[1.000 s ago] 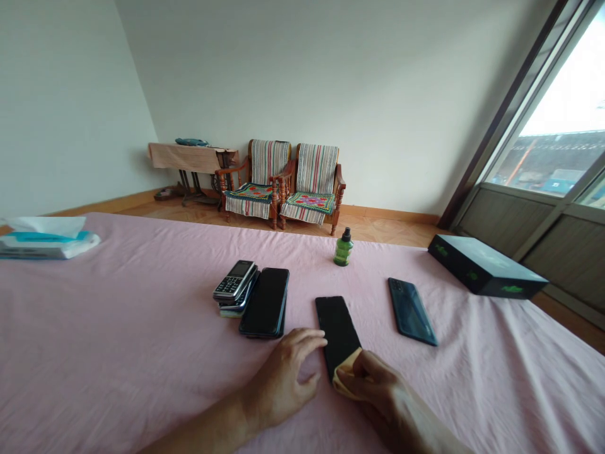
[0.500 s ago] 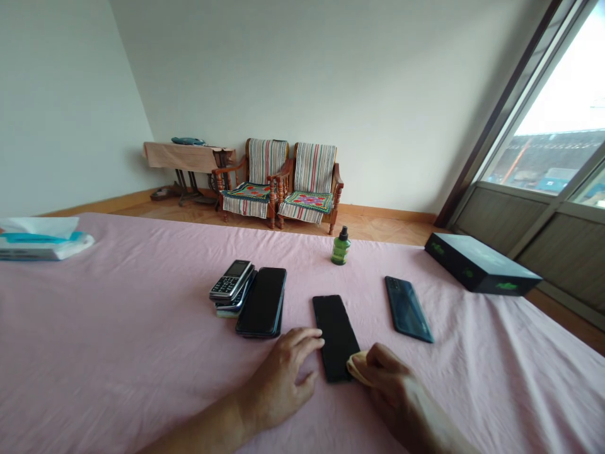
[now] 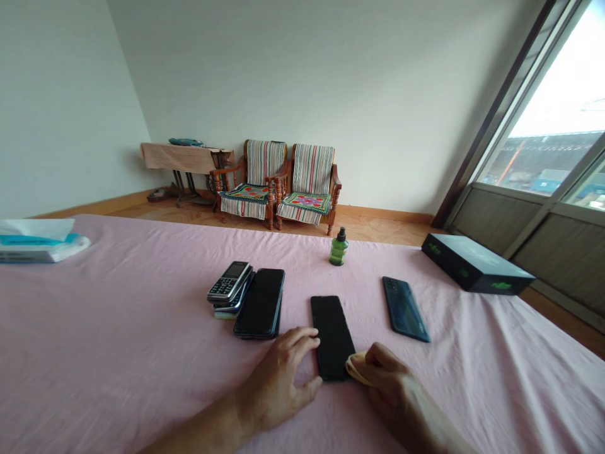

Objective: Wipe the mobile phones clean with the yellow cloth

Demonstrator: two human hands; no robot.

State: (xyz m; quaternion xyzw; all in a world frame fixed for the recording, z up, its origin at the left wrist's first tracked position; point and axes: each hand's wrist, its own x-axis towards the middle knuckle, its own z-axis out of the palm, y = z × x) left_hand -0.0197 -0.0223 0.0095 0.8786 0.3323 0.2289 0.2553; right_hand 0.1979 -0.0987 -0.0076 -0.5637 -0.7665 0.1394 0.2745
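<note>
The black phone (image 3: 333,334) lies flat, with its dark screen up, between the fingers of the two hands. The fingers of the left hand (image 3: 278,381) are bent softly, and the thumb stands wide from them; their tips are at the left edge of the phone, but I cannot tell how firmly they press. The fingers of the right hand (image 3: 392,384) are closed together and hold a folded yellow cloth (image 3: 358,367), which is at the lower right edge of the phone.

Just beyond the left fingers is a stack of smartphones (image 3: 259,302), and beside it, farther left, a pile with a silver keypad phone (image 3: 230,282) on top. Ahead of the right fingers and a little to the right lies a dark blue phone (image 3: 405,309), back side up. Farther ahead of both hands a green bottle (image 3: 338,251) stands upright. Well apart from the right fingers is a black box (image 3: 477,261); far left of the left fingers, a tissue pack (image 3: 45,244). All these rest on a pink sheet (image 3: 142,353).
</note>
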